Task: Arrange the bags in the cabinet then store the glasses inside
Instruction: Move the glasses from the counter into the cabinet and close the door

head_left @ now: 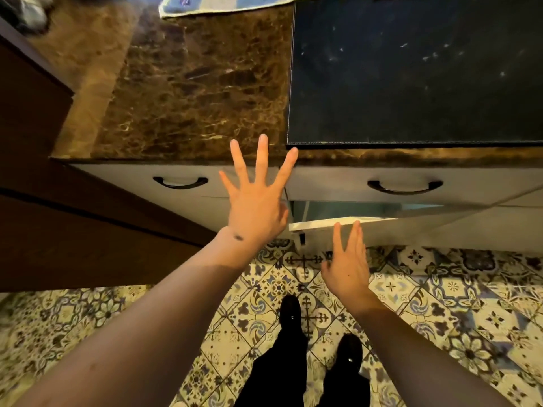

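I look straight down at a white cabinet below a brown marble counter (188, 92). The right cabinet door (382, 227) stands slightly ajar, with a dark gap above its top edge. My right hand (348, 264) is flat with straight fingers, its fingertips at the door's top edge. My left hand (255, 198) is spread wide with all fingers straight, held in front of the seam between the two drawer fronts. Neither hand holds anything. No bags or glasses are in view; the cabinet's inside is hidden.
Two drawers with black curved handles (180, 183) (405, 187) sit under the counter edge. A dark mat (411, 69) covers the counter's right part, and a striped cloth (223, 4) lies at the back. A brown wooden unit (58, 218) stands left. Patterned floor tiles (455, 304) lie below.
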A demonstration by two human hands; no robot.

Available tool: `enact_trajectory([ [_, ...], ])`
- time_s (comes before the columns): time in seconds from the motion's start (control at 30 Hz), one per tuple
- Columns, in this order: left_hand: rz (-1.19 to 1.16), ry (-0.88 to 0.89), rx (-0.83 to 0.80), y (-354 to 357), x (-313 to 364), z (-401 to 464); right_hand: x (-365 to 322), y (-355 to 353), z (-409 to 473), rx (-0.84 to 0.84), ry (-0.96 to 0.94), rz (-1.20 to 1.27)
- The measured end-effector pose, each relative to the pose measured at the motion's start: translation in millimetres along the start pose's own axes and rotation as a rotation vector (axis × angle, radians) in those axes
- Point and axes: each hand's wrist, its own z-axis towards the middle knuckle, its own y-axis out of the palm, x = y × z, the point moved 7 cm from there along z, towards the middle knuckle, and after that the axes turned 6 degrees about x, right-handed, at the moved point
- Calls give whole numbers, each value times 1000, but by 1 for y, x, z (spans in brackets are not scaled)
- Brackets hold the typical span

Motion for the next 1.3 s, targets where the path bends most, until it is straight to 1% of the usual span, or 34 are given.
enact_trajectory([
  [0.1,14,7,27,5,0,1,-6,6,1,8,100,168],
  [0.23,27,15,14,8,2,2,-22,10,5,48,157,453],
  [0.33,27,16,-20,8,3,2,-24,15,9,61,178,520],
  [0.57,11,2,-62,8,5,1,-25,18,27,27,122,427],
  [1.1,-18,-1,-43,18,4,3,-24,2,53,-30,101,261],
  [1.3,-23,-44,-65,14,4,2,-6,-20,53,-155,81,211],
])
